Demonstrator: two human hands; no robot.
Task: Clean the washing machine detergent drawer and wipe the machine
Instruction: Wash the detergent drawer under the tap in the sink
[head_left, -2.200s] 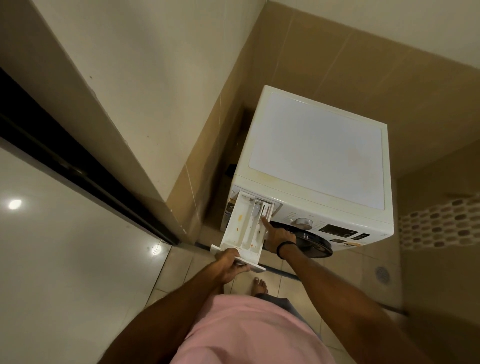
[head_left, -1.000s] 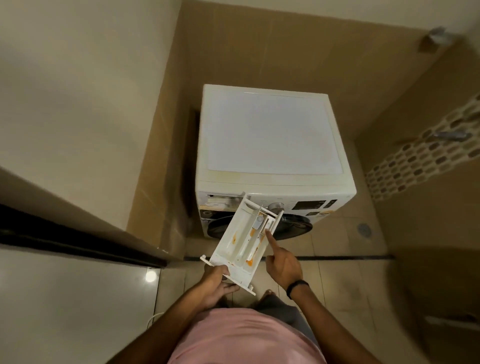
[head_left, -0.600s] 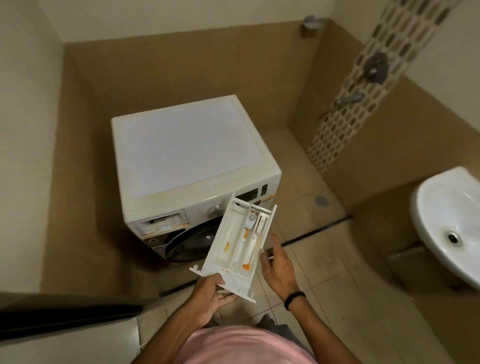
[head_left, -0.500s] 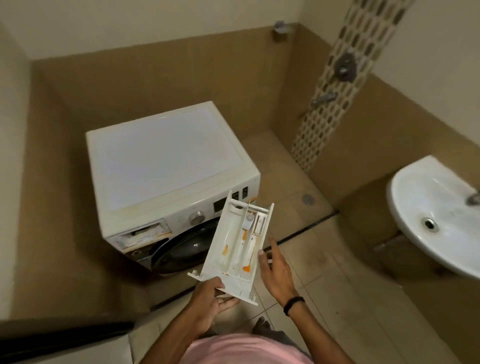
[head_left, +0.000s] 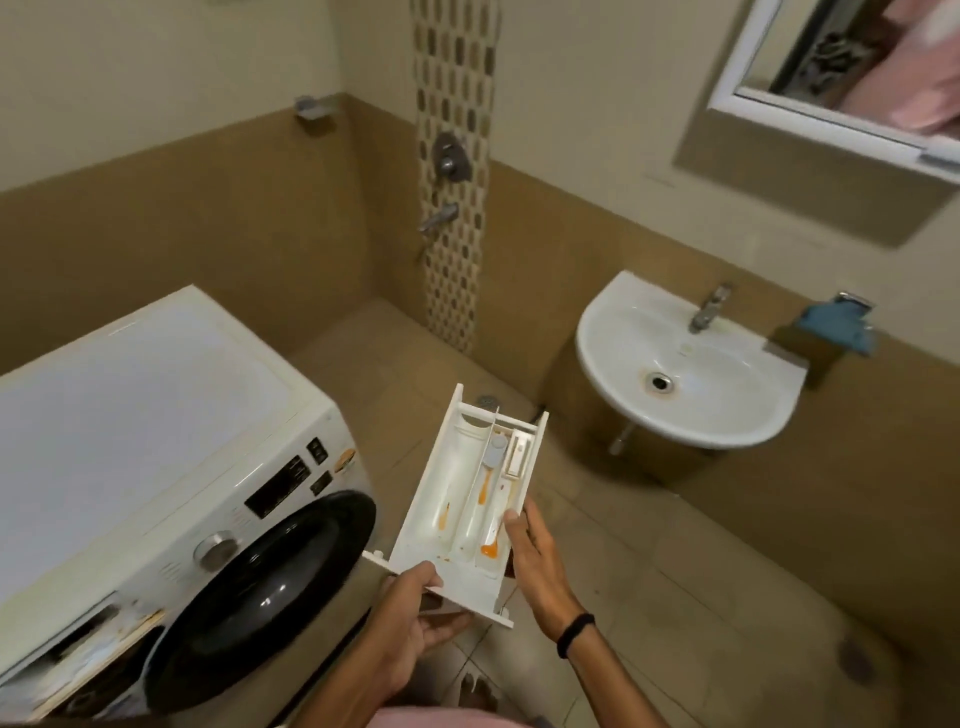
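The front panel of the detergent drawer (head_left: 470, 496) is pinched by the left hand (head_left: 410, 621), thumb on top and fingers curled beneath; the right hand (head_left: 530, 558) is laid along the drawer's right wall with its fingers loosely spread, steadying rather than clasping. The drawer is thus carried clear of the washing machine (head_left: 156, 467), whose empty slot (head_left: 78, 644) is seen at the lower left, and is pointed toward the sink (head_left: 685, 364). It is judged to be light, rigid moulded plastic, with thin partitions and a small insert at the far end that could come loose if tipped. Orange residue is seen in the compartments, so the inner surfaces may be slick; the outer walls and front panel are the safer places to be held
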